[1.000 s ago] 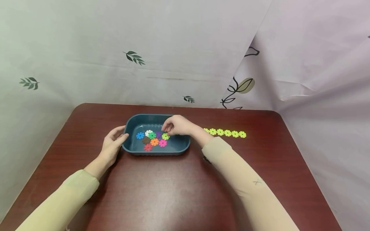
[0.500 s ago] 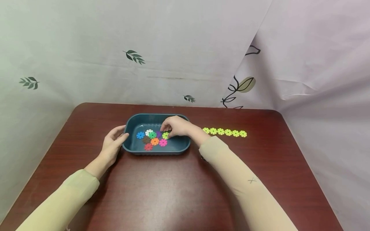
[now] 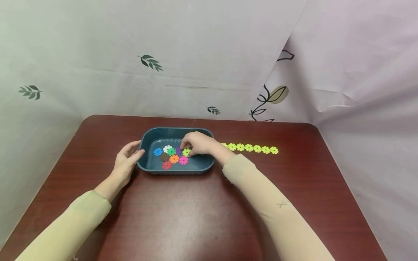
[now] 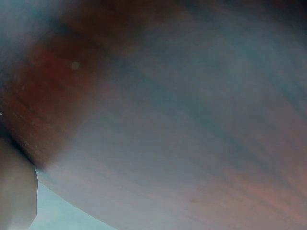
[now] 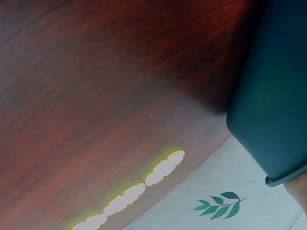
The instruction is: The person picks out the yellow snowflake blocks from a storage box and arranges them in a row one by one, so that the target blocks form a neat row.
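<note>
A dark blue-green plastic tray (image 3: 176, 172) sits on the table with several colored notched discs inside. My left hand (image 3: 125, 163) grips the tray's left end, thumb over the rim and fingers along the outside. Inside the right half of the tray, my right hand (image 3: 200, 143) has its curled fingers and thumb at opposite edges of a yellow-green disc (image 3: 186, 152). Around it lie a purple disc (image 3: 178, 150), a pink disc (image 3: 183, 160), an orange disc (image 3: 174, 159) and a blue disc (image 3: 158, 152). Neither wrist view shows the fingertips at work.
To the tray's right, a straight row of yellow-green discs (image 3: 249, 148) lies on the brown table (image 3: 176, 217), partly behind my right wrist. Behind the table's back edge hangs a pale leaf-patterned cloth (image 3: 183, 72).
My right hand has shifted slightly left and lower, its thumb coming down to the yellow-green disc. More of the disc row shows past the wrist. The left hand keeps its hold.
</note>
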`<state>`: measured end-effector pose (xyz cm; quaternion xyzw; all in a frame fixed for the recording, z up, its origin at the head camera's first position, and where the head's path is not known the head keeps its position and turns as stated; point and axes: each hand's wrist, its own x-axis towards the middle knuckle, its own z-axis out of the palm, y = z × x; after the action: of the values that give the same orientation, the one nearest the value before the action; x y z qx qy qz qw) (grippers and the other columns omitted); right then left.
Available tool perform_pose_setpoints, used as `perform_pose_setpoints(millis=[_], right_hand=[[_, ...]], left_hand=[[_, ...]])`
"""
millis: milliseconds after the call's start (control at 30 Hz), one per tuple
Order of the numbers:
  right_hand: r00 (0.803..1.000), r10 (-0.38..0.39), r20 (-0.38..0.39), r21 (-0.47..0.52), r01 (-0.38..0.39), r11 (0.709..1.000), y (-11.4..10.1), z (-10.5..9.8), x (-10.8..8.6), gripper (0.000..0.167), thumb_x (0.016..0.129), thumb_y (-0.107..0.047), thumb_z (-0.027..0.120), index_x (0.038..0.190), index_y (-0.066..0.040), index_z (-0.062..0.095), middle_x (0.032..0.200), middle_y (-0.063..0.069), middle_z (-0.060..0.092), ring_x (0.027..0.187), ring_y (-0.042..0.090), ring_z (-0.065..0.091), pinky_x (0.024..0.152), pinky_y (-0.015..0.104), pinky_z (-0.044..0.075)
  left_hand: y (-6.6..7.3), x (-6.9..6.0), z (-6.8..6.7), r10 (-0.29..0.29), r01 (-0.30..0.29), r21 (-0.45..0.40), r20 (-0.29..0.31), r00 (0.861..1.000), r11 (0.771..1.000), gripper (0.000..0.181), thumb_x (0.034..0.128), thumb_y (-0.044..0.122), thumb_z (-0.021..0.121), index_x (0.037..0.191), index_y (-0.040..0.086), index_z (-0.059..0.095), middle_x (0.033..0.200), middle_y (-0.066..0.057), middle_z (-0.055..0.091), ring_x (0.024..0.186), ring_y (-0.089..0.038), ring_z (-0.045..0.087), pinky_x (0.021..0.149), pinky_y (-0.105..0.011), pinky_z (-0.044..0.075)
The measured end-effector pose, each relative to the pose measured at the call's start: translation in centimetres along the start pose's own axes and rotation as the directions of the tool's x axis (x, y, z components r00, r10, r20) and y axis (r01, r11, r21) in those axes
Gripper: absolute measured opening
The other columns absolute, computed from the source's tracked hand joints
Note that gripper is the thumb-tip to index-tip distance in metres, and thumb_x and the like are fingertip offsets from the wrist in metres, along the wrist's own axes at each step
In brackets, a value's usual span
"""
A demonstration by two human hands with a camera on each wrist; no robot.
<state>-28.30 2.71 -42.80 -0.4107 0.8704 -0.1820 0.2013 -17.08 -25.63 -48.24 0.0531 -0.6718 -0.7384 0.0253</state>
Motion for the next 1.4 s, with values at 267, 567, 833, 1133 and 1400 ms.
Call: perform_pose_setpoints(millis=[267, 567, 833, 1133, 1400], right_hand=[[1.0, -0.007, -0.009, -0.025, 0.007, 1.0, -0.03, 0.05, 0.25, 0.031, 0.092, -0.015, 0.086, 0.121, -0.009, 0.078, 0.121, 0.007, 0.071, 0.109, 0.019, 0.065, 0.099, 0.031, 0.055], [1.0, 0.013, -0.021, -0.039, -0.014, 0.999, -0.43, 0.11, 0.1, 0.027, 0.092, -0.017, 0.087, 0.116, -0.01, 0.078, 0.115, 0.007, 0.068, 0.105, 0.019, 0.062, 0.096, 0.031, 0.054], [0.999, 0.018, -0.041, -0.055, -0.02, 0.998, -0.35, 0.35, 0.12, 0.024, 0.091, -0.018, 0.087, 0.112, -0.012, 0.077, 0.112, 0.006, 0.067, 0.103, 0.018, 0.062, 0.095, 0.031, 0.054], [0.993, 0.026, -0.119, 0.048, -0.02, 0.999, -0.05, 0.13, -0.05, 0.006, 0.098, -0.01, 0.077, 0.104, -0.011, 0.079, 0.105, 0.004, 0.073, 0.093, 0.015, 0.066, 0.087, 0.027, 0.056], [0.983, 0.02, -0.183, 0.119, 0.002, 0.993, 0.25, -0.01, -0.15, 0.005, 0.1, -0.011, 0.074, 0.1, -0.012, 0.079, 0.097, 0.002, 0.077, 0.086, 0.013, 0.067, 0.08, 0.022, 0.055]], left_hand=[[0.07, 0.1, -0.09, 0.003, -0.003, -0.003, -0.002, 1.0, 1.0, 0.03, 0.1046, 0.006, 0.067, 0.133, 0.014, 0.062, 0.117, 0.02, 0.069, 0.108, 0.005, 0.065, 0.086, -0.009, 0.056], [0.18, 0.04, -0.05, 0.004, -0.004, -0.001, -0.004, 1.0, 1.0, 0.028, 0.1046, 0.006, 0.066, 0.129, 0.018, 0.064, 0.116, 0.021, 0.069, 0.108, 0.005, 0.065, 0.086, -0.009, 0.056], [0.28, -0.07, 0.02, -0.002, 0.002, 0.0, -0.006, 1.0, 1.0, 0.027, 0.1048, 0.006, 0.066, 0.129, 0.019, 0.064, 0.116, 0.021, 0.069, 0.109, 0.005, 0.064, 0.087, -0.008, 0.055], [0.27, -0.09, 0.17, 0.008, -0.008, -0.02, -0.002, 1.0, 1.0, 0.028, 0.1048, 0.005, 0.065, 0.13, 0.017, 0.064, 0.117, 0.019, 0.07, 0.109, 0.003, 0.065, 0.088, -0.009, 0.055], [0.15, -0.01, 0.17, 0.001, -0.001, -0.013, -0.007, 1.0, 1.0, 0.028, 0.1048, 0.005, 0.066, 0.131, 0.016, 0.064, 0.115, 0.02, 0.07, 0.109, 0.005, 0.065, 0.088, -0.009, 0.055]])
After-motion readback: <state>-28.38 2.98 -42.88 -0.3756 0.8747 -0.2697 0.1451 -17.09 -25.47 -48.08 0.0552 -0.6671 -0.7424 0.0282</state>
